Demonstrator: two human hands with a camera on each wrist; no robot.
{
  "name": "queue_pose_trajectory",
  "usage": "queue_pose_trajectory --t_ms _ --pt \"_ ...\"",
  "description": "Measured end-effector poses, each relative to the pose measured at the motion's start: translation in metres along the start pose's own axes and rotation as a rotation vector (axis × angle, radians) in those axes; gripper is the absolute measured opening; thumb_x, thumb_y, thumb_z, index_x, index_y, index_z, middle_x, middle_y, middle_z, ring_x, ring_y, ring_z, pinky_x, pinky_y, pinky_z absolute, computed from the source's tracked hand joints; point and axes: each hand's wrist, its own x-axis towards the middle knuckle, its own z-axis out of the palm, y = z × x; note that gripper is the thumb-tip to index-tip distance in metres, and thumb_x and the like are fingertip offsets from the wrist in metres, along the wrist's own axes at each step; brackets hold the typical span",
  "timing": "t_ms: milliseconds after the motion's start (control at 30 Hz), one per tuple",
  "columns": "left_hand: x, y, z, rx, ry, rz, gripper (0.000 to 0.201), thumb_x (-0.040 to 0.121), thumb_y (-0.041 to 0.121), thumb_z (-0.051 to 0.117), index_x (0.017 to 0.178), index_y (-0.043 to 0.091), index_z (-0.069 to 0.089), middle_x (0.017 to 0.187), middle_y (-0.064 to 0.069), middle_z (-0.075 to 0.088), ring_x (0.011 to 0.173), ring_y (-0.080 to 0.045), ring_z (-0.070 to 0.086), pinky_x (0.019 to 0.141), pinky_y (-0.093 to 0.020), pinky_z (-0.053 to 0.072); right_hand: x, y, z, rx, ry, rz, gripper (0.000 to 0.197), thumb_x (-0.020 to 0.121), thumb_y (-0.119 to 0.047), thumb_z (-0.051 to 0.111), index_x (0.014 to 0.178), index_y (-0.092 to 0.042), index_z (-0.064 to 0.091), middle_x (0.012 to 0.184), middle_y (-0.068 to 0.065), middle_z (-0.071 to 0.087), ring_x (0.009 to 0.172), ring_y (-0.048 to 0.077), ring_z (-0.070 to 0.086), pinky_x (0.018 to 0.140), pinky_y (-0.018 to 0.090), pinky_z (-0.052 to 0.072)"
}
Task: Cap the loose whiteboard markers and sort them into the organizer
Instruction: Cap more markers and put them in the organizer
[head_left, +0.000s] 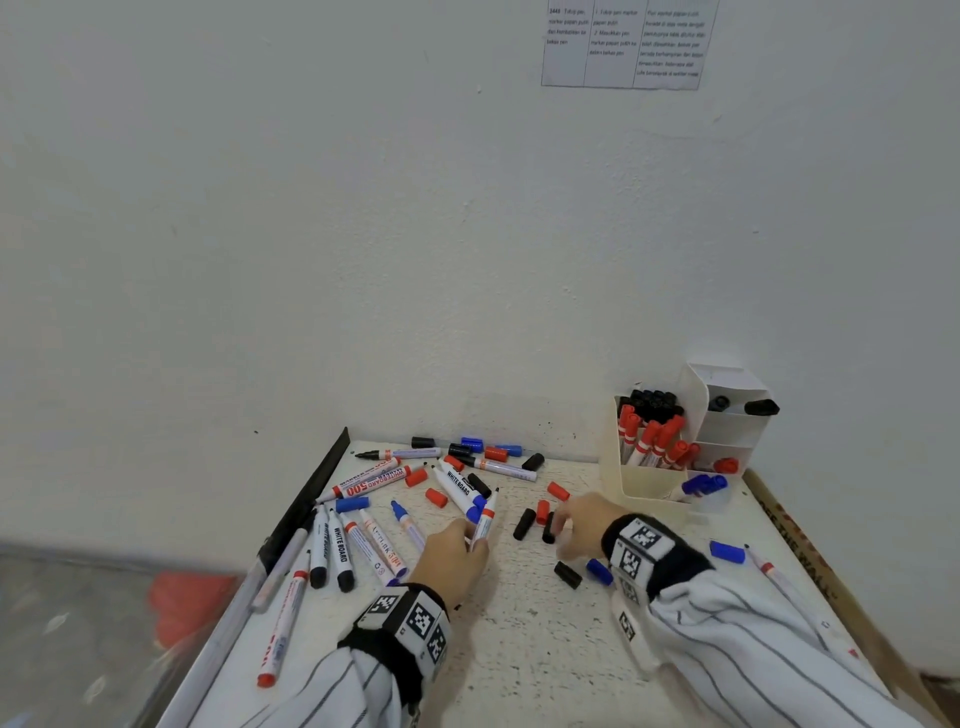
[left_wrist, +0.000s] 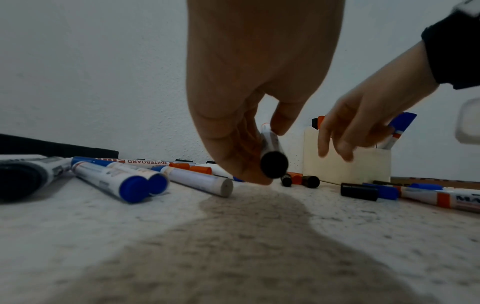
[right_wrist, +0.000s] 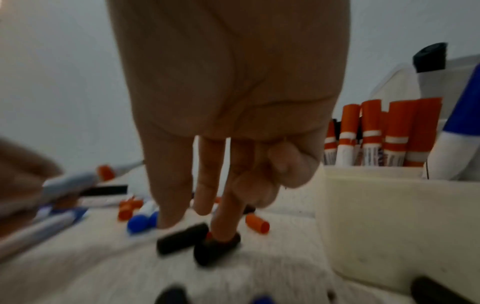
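Left hand (head_left: 453, 558) nearest, fingers curled round an uncapped marker (head_left: 485, 519) with a black end, tip aimed at the wall. Right hand (head_left: 576, 525) reaches down, fingers extended, one fingertip (right_wrist: 223, 234) touching a black cap (right_wrist: 217, 250) on the table (head_left: 519, 649) among loose caps. Farther back stands the white organizer (head_left: 649, 486), holding capped red, black and blue markers.

Counts, head view
1 organizer (head_left: 644, 486) with 2 blue markers (head_left: 701, 486) in its front slot, red and black clusters too packed to count; loose: roughly 13 markers (head_left: 374, 551), at least 6 black caps (head_left: 524, 523), 6 red caps (head_left: 436, 497), 5 blue caps (head_left: 727, 552)
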Motion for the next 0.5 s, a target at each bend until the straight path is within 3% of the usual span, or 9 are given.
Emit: queue_pose_trajectory --t_ms 133,267,400,500 --pt "-0.008 -0.004 0.002 0.014 0.010 0.010 0.030 0.099 0.024 0.036 0.118 0.007 0.052 0.091 -0.002 0.053 0.072 -0.010 0.048 0.071 -0.023 0.043 0.001 -0.007 0.029 -0.044 -0.057 0.014 0.027 0.081 -0.019 0.067 0.108 -0.019 0.061 0.119 0.003 0.054 0.091 0.014 0.051 0.075 0.021 0.041" --pt "-0.017 -0.007 0.000 0.066 -0.020 0.036 0.031 0.099 0.023 0.035 0.121 0.009 0.052 0.106 -0.006 0.059 0.085 -0.011 0.049 0.074 -0.019 0.037 -0.002 -0.013 0.037 -0.051 -0.034 -0.031 0.012 0.085 -0.013 0.060 0.088 -0.021 0.052 0.108 0.003 0.055 0.091 0.017 0.053 0.074 0.022 0.041" --pt "-0.023 -0.011 0.000 0.073 -0.045 0.040 0.033 0.098 0.029 0.039 0.122 0.011 0.053 0.113 -0.005 0.060 0.088 -0.010 0.051 0.068 -0.016 0.039 -0.007 -0.015 0.037 0.095 0.171 -0.100 0.021 0.089 -0.016 0.052 0.074 -0.027 0.041 0.088 -0.003 0.050 0.080 0.014 0.050 0.063 0.017 0.035" --pt "-0.024 -0.014 0.000 0.076 -0.027 0.050 0.033 0.098 0.029 0.041 0.122 0.011 0.056 0.113 -0.005 0.061 0.089 -0.010 0.051 0.082 -0.021 0.042 -0.010 -0.015 0.034 0.247 0.331 -0.133 0.032 0.092 -0.015 0.048 0.070 -0.032 0.031 0.074 -0.008 0.044 0.066 0.008 0.044 0.056 0.015 0.029"
